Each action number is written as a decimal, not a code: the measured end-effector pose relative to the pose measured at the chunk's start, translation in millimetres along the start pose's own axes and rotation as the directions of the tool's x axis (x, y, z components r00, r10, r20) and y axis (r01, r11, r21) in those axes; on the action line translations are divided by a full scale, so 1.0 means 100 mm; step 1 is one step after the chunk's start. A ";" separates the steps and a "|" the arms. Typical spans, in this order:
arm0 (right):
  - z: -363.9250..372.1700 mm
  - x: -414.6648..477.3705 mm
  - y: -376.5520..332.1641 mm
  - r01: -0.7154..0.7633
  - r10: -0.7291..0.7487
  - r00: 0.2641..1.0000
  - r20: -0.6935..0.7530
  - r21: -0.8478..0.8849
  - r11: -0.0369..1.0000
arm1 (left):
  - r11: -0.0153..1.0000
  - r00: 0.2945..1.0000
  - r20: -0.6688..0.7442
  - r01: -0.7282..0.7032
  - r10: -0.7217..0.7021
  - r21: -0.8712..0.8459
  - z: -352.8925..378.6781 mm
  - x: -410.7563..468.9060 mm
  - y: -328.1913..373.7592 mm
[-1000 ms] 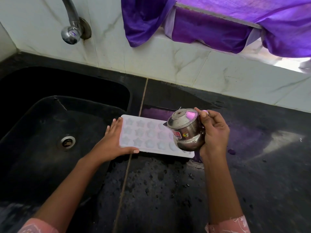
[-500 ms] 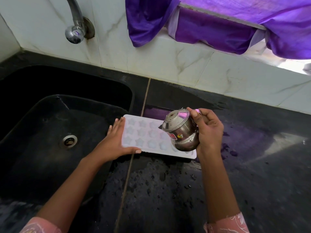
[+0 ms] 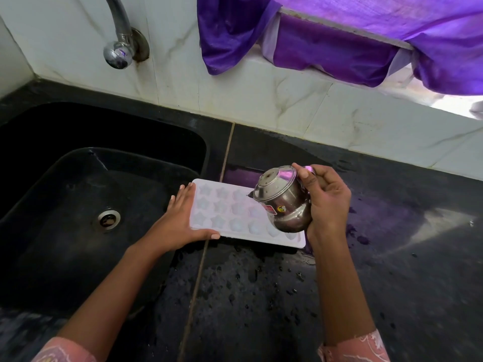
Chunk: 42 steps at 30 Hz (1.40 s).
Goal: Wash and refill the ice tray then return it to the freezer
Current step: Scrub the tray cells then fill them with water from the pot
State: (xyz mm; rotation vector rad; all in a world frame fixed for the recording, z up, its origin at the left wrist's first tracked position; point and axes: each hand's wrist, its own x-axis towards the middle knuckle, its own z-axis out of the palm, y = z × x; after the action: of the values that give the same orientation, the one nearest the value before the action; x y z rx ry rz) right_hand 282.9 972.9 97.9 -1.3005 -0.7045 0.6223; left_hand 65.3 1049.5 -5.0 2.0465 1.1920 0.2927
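Ice tray [image 3: 222, 205] lies flat on the dark desk [image 3: 261, 296], at the desk's left edge, just beside the sink [image 3: 203, 142] rim. Left hand [image 3: 180, 226] steadies the tray's left end, its fingers [image 3: 181, 195] straight and released, laid flat against the short side, with the thumb along the near edge. Right hand [image 3: 326, 205] grasps a small steel pot [image 3: 282, 202], fingers curled round its body. The pot is tipped mouth-first over the right half of the tray and hides the cells under it. No stream shows, so I cannot tell whether water is leaving the pot. The star cells look pale with a faint sheen; how many are filled cannot be made out. Droplets are scattered on the desk toward its near edge. No water runs from the tap [image 3: 119, 52]. Judgement: washing looks done and refilling is the step in hand, roughly mid-task. Left to do: top up the remaining cells, put the pot down, and carry the tray level to the freezer, which is not in view.
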 end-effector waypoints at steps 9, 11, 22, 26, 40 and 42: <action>0.00 -0.02 0.04 -0.076 0.079 0.996 -0.034 0.082 0.994 | 1.000 1.000 0.009 0.007 -0.007 0.000 -0.01 -0.01 0.02; 0.01 -0.02 0.04 -0.092 0.098 0.995 -0.037 0.126 0.988 | 1.000 1.000 0.008 0.008 -0.008 -0.005 -0.01 -0.02 0.02; 0.15 0.00 0.04 -0.111 0.108 0.994 0.030 0.099 0.989 | 1.000 1.000 0.010 0.009 -0.009 0.009 -0.02 -0.03 0.02; 0.20 -0.02 0.04 -0.105 0.099 0.993 0.068 0.098 0.990 | 1.000 1.000 0.005 0.014 -0.014 0.018 -0.01 -0.02 0.01; 0.26 -0.02 0.00 -0.035 0.033 0.994 0.100 0.020 0.999 | 0.999 0.999 0.016 0.028 -0.028 0.017 -0.03 -0.03 0.04; 0.26 -0.02 -0.01 -0.026 0.024 0.995 0.101 0.016 1.000 | 1.000 0.999 0.019 0.027 -0.028 0.016 -0.03 -0.04 0.05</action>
State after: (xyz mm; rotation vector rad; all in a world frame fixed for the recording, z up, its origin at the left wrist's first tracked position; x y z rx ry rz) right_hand 261.5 988.0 101.4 -1.2701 -0.7645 0.7169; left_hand 65.2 1046.6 1.8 2.0405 1.2133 0.2508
